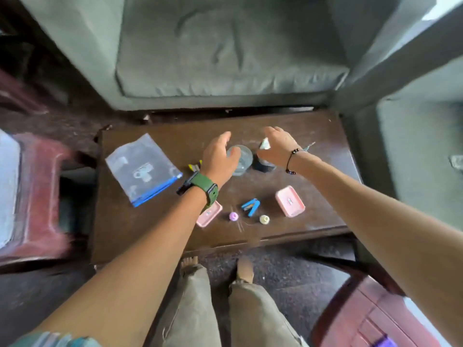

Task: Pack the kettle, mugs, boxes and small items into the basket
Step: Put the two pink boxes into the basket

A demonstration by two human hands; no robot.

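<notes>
Hands reach out over the middle of a dark wooden table (pixel 313 136). The left hand (pixel 220 156), with a green-strapped watch (pixel 200 187) on its wrist, hovers with loosely spread fingers over a clear glass (pixel 241 160); whether it touches the glass I cannot tell. The right hand (pixel 275 146), a beaded bracelet (pixel 292 159) on its wrist, pinches a small white scrap (pixel 265 144) between thumb and fingers, above a dark round object (pixel 263 166) just right of the glass. A yellow item (pixel 194 167) shows partly from under the left wrist. To the left lies a clear zip bag (pixel 142 169) with a blue seal. Nearer the person, a pink box (pixel 290 204) sits to the right and a second pink box (pixel 209 214) lies partly under the left forearm. Between them are a blue stapler (pixel 251 207), a small purple piece (pixel 233 216) and a small cream piece (pixel 264 219). A grey sofa (pixel 225 58) stands beyond the table, with red plastic chairs (pixel 40 186) at the left and near right.
</notes>
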